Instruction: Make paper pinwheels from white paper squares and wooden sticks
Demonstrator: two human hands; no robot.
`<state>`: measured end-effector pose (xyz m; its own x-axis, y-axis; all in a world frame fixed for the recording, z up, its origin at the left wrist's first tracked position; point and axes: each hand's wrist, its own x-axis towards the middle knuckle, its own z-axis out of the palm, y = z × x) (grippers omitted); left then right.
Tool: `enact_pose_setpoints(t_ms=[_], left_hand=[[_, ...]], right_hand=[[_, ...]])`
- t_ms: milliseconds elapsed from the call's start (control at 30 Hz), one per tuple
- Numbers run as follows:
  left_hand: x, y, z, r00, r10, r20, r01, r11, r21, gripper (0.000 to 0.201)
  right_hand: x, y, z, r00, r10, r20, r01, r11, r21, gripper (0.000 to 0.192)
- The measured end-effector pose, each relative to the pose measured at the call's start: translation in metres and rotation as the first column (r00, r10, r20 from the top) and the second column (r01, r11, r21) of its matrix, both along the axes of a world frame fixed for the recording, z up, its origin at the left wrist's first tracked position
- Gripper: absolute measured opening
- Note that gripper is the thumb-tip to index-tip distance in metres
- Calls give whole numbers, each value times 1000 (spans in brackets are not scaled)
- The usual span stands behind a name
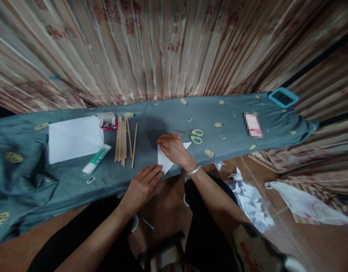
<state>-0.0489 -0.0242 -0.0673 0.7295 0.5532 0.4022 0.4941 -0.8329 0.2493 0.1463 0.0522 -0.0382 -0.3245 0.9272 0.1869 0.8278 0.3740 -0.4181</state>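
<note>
A small white folded paper [164, 161] lies on the grey-blue cloth of the table [213, 109] near its front edge. My right hand [174, 149] presses down on top of the paper, fingers curled at its upper left corner. My left hand [142, 186] rests at the table's front edge with its fingertips touching the paper's lower left side. A silver bangle sits on my right wrist. Part of the paper is hidden under my right hand.
Several wooden sticks [123, 141] lie left of the paper, then a glue tube [96, 159], a stack of white sheets [73, 138] and a small pink box [108, 123]. Green-handled scissors [192, 135] lie right. A blue-cased phone [283, 97] sits far right. Paper scraps [252, 200] litter the floor.
</note>
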Motion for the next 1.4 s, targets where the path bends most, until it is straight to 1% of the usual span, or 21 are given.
enact_pose_setpoints(t_ms=[100, 200, 267, 333, 400, 467, 500, 600, 667, 733, 800, 867, 933, 967, 1033, 1100, 1133, 1233, 1300, 1367, 1400], left_hand=[[1, 1, 4, 998, 26, 56, -21, 997, -74, 34], [0, 7, 9, 973, 142, 181, -99, 968, -229, 40], [-2, 13, 12, 928, 270, 258, -162, 913, -373, 47], [-1, 21, 13, 854, 406, 325, -184, 821, -541, 53], [0, 28, 13, 764, 524, 377, -144, 707, -692, 60], [3, 35, 12, 672, 621, 404, -101, 617, -780, 64], [4, 39, 11, 634, 656, 410, -92, 590, -802, 64], [7, 49, 11, 519, 733, 440, -72, 550, -832, 60], [10, 54, 16, 428, 779, 459, 33, 494, -869, 62], [12, 57, 25, 344, 823, 452, 187, 412, -892, 68], [12, 58, 37, 300, 849, 434, 312, 343, -886, 69], [10, 59, 46, 285, 864, 416, 399, 287, -871, 64], [7, 62, 52, 263, 878, 401, 434, 264, -862, 58], [5, 63, 52, 261, 883, 391, 407, 266, -874, 59], [2, 66, 50, 292, 884, 366, 273, 289, -917, 63], [0, 68, 46, 355, 874, 333, 130, 306, -943, 65], [0, 68, 44, 389, 864, 318, 93, 307, -947, 64], [2, 68, 39, 467, 837, 286, 104, 270, -957, 62], [6, 66, 38, 489, 828, 274, 127, 243, -962, 62], [10, 64, 38, 494, 823, 280, 141, 243, -960, 61], [13, 63, 37, 504, 813, 290, 143, 253, -957, 59]], right_hand=[[2, 0, 3, 999, -11, -53, 12, 1000, 28, 20], [6, -1, 10, 989, -68, -133, 79, 993, 85, 21], [8, -3, 15, 974, -120, -191, 146, 980, 132, 20], [9, -5, 20, 952, -159, -260, 206, 965, 162, 19], [8, -8, 24, 926, -180, -333, 247, 954, 169, 18], [7, -11, 29, 901, -186, -392, 269, 948, 169, 18], [6, -13, 31, 891, -180, -416, 272, 947, 173, 18], [3, -21, 42, 862, -136, -487, 260, 946, 196, 18], [2, -27, 49, 836, -98, -540, 245, 947, 207, 18], [1, -34, 54, 815, -65, -576, 217, 956, 200, 16], [1, -40, 56, 799, -30, -601, 179, 966, 189, 14], [4, -45, 56, 781, -8, -625, 149, 973, 174, 13], [8, -49, 55, 765, -7, -644, 136, 979, 152, 12], [10, -50, 55, 761, -10, -649, 133, 981, 141, 12], [16, -52, 56, 759, -4, -651, 117, 985, 130, 9], [21, -53, 58, 757, 7, -653, 98, 987, 124, 9], [23, -53, 59, 756, 6, -654, 94, 989, 118, 10], [28, -54, 61, 752, -7, -659, 93, 991, 95, 13], [28, -54, 60, 745, -6, -667, 86, 993, 87, 15], [27, -55, 59, 738, 3, -675, 69, 995, 79, 16], [26, -55, 58, 735, 9, -678, 58, 995, 76, 16]])
